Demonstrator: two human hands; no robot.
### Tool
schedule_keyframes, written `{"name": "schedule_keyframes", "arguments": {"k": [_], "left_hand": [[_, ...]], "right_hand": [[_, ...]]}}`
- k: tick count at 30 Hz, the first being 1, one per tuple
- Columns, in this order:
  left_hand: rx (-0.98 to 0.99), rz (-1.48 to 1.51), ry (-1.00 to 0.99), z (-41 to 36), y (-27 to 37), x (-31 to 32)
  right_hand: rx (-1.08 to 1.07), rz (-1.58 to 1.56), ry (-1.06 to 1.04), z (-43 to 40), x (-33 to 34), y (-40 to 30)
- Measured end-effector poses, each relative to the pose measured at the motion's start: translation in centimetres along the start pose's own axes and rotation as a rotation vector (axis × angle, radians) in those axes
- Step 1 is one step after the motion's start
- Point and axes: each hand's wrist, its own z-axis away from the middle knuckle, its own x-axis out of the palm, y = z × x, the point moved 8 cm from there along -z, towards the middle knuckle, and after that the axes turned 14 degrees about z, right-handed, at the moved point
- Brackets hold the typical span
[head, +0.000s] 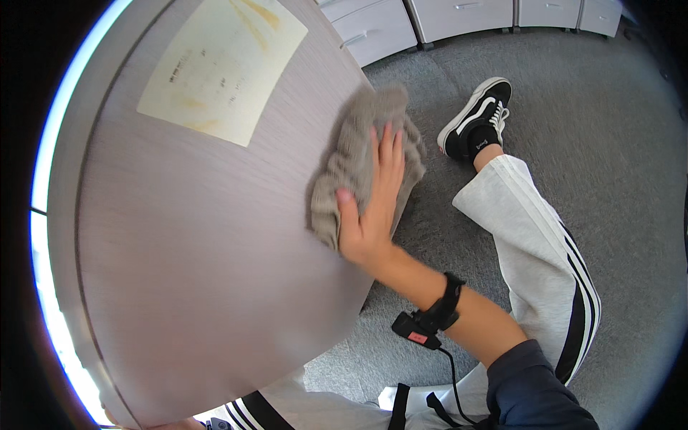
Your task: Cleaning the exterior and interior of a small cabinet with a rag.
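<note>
My right hand (376,204) lies flat on a crumpled grey-brown cloth (349,156), fingers extended and thumb apart, pressing it against the edge of a pale wood-grain panel or tabletop (215,258). Part of the cloth hangs past that edge. A pale yellow sheet (223,72) with faint print and stains lies on the same surface, up and left of the cloth. Around my right wrist is a black strap with a small cabled device (416,329). Only a bit of my left hand (177,424) shows at the bottom edge, below the panel's lower rim; its fingers are mostly hidden.
Light drawer cabinets (371,32) on castors line the far side of the grey carpet (537,80). My leg in light trousers with black stripes (532,247) and a black-and-white sneaker (478,115) are to the right of the panel. A bright strip runs along the left.
</note>
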Motion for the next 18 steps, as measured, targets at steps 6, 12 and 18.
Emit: {"name": "schedule_keyframes", "arguments": {"k": [6, 12, 18], "left_hand": [[-0.015, -0.124, -0.007, 0.8, -1.3, 0.0], [-0.345, 0.699, -0.045, 1.0, -4.5, 2.2], [-0.070, 0.395, -0.089, -0.3, -3.5, 1.3]], "right_hand": [[-0.108, 0.001, -0.022, 7.7, 0.6, -2.8], [-0.273, -0.121, -0.189, 15.7, 1.8, -7.1], [-0.372, -0.073, -0.190, 20.6, 2.4, -7.2]]}}
